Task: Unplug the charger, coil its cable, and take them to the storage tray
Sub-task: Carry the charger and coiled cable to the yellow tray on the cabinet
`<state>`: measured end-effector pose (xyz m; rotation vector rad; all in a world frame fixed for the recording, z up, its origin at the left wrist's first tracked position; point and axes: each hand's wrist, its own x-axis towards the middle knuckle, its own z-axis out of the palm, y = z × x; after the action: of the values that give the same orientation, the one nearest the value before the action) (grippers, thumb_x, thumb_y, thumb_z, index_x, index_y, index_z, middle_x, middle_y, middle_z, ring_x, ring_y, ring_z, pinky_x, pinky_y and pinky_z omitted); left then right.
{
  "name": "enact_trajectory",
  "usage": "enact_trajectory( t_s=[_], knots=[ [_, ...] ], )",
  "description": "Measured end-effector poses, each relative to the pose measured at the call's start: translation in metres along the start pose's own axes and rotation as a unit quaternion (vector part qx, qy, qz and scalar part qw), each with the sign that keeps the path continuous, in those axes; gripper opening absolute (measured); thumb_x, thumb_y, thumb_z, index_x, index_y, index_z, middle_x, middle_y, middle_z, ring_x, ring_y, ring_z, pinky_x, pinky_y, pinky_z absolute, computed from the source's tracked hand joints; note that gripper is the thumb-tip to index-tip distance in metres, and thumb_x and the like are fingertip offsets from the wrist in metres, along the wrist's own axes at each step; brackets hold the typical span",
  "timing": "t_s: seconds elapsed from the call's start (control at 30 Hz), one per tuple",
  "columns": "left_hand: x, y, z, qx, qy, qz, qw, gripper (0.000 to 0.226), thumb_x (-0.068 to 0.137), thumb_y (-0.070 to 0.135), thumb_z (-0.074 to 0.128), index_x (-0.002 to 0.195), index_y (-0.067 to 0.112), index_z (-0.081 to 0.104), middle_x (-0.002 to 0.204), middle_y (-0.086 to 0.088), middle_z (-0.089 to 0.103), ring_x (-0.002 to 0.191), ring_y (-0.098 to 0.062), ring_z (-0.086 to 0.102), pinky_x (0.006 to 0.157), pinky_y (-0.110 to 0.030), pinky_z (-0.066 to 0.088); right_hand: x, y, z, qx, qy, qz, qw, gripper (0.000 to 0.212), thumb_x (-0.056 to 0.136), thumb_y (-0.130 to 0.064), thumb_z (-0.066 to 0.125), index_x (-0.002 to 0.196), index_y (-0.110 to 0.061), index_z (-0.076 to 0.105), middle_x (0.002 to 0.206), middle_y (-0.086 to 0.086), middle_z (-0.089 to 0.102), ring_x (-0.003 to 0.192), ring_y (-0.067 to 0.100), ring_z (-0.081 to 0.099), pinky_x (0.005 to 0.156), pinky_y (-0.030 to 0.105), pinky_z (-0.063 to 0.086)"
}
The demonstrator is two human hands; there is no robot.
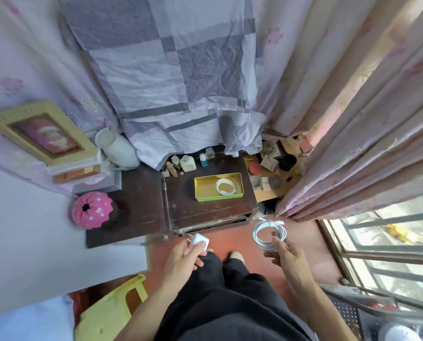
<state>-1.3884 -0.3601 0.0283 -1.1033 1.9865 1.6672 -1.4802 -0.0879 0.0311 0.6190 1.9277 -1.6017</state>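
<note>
My left hand point(187, 258) grips a white charger plug point(199, 243), its prongs pointing left, just in front of the dark wooden cabinet. My right hand point(285, 252) holds a coiled white cable point(267, 233) by its lower right side, with the connector end sticking out at the top. The yellow-green storage tray point(203, 190) sits on the cabinet top ahead of both hands. Another coiled white cable point(225, 187) lies inside the tray, toward its right half.
Small bottles point(188, 163) stand behind the tray against a hanging checked sheet. A pink star-dotted ball point(92, 209) and a framed picture point(40, 132) sit at left. A cluttered low shelf point(270, 168), curtains and a barred window are at right. A yellow stool point(112, 308) stands near left.
</note>
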Motion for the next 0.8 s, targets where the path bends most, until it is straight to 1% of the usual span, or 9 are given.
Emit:
enact_trajectory(
  t_s=[0.07,0.17,0.3,0.33,0.47,0.57,0.63,0.7,0.8],
  knots=[
    [0.013,0.001,-0.004,-0.012,-0.001,-0.020,1.000,0.041,0.077,0.061,0.066,0.100,0.027,0.070,0.089,0.007,0.081,0.063,-0.009,0.072,0.062,-0.027,0.050,0.014,-0.006,0.011,-0.013,-0.002,0.007,1.000,0.017,0.109,-0.025,0.057,0.103,-0.016,0.070,0.088,0.010,0.078,0.063,0.006,0.077,0.068,0.030,0.054],
    [0.036,0.006,-0.011,-0.017,0.000,-0.031,0.999,0.042,0.074,0.058,0.067,0.099,0.024,0.071,0.088,0.006,0.081,0.061,-0.009,0.072,0.059,-0.025,0.050,0.028,-0.015,0.029,-0.025,-0.008,0.018,1.000,0.017,0.107,-0.027,0.059,0.103,-0.018,0.072,0.078,0.001,0.080,0.065,0.009,0.078,0.062,0.025,0.054],
    [0.072,0.030,-0.026,-0.008,-0.028,-0.025,0.999,0.043,0.068,0.053,0.069,0.098,0.023,0.072,0.085,0.005,0.081,0.059,-0.009,0.071,0.060,-0.028,0.048,0.047,-0.031,0.054,-0.063,0.008,0.015,0.998,0.021,0.108,-0.025,0.059,0.107,-0.013,0.075,0.086,0.009,0.079,0.077,0.022,0.075,0.068,0.040,0.061],
    [0.080,0.037,-0.028,-0.002,-0.035,-0.021,0.999,0.042,0.068,0.053,0.069,0.099,0.025,0.071,0.085,0.006,0.081,0.061,-0.009,0.072,0.062,-0.029,0.049,0.052,-0.036,0.059,-0.071,0.011,0.013,0.997,0.021,0.108,-0.026,0.058,0.109,-0.014,0.075,0.087,0.009,0.079,0.079,0.024,0.076,0.070,0.040,0.061],
    [0.115,0.067,-0.036,0.033,-0.068,-0.019,0.997,0.037,0.072,0.057,0.065,0.100,0.034,0.066,0.084,0.013,0.079,0.070,-0.005,0.074,0.070,-0.028,0.051,0.073,-0.052,0.077,-0.076,0.022,0.028,0.996,0.019,0.108,-0.031,0.059,0.111,-0.019,0.073,0.092,0.010,0.081,0.084,0.026,0.077,0.073,0.034,0.059],
    [0.138,0.084,-0.035,0.037,-0.064,-0.024,0.997,0.046,0.071,0.063,0.062,0.107,0.034,0.064,0.090,0.009,0.078,0.074,0.000,0.074,0.071,-0.027,0.052,0.094,-0.061,0.088,-0.067,0.022,0.029,0.997,0.018,0.107,-0.032,0.061,0.114,-0.020,0.072,0.093,0.004,0.081,0.072,0.013,0.073,0.065,0.025,0.057],
    [0.153,0.088,-0.033,0.046,-0.044,-0.035,0.997,0.044,0.070,0.069,0.060,0.102,0.039,0.063,0.097,0.010,0.076,0.080,-0.003,0.074,0.082,-0.035,0.056,0.115,-0.060,0.097,-0.059,0.021,0.034,0.997,0.012,0.104,-0.032,0.066,0.111,-0.024,0.069,0.084,-0.003,0.083,0.064,0.006,0.075,0.057,0.016,0.056],
    [0.166,0.086,-0.029,0.063,-0.027,-0.057,0.996,0.038,0.072,0.069,0.061,0.100,0.042,0.063,0.099,0.013,0.074,0.094,-0.014,0.073,0.095,-0.048,0.053,0.139,-0.053,0.106,-0.046,0.028,0.071,0.996,0.016,0.102,-0.032,0.069,0.112,-0.023,0.062,0.082,-0.002,0.082,0.065,0.009,0.076,0.059,0.022,0.060],
    [0.189,0.087,-0.021,0.042,-0.008,-0.085,0.995,0.039,0.077,0.060,0.065,0.108,0.037,0.065,0.103,0.009,0.072,0.097,-0.019,0.071,0.097,-0.051,0.054,0.183,-0.038,0.124,-0.061,0.031,0.099,0.993,0.032,0.101,-0.031,0.070,0.126,-0.017,0.056,0.076,-0.001,0.079,0.068,0.018,0.072,0.069,0.040,0.057]
  ],
)
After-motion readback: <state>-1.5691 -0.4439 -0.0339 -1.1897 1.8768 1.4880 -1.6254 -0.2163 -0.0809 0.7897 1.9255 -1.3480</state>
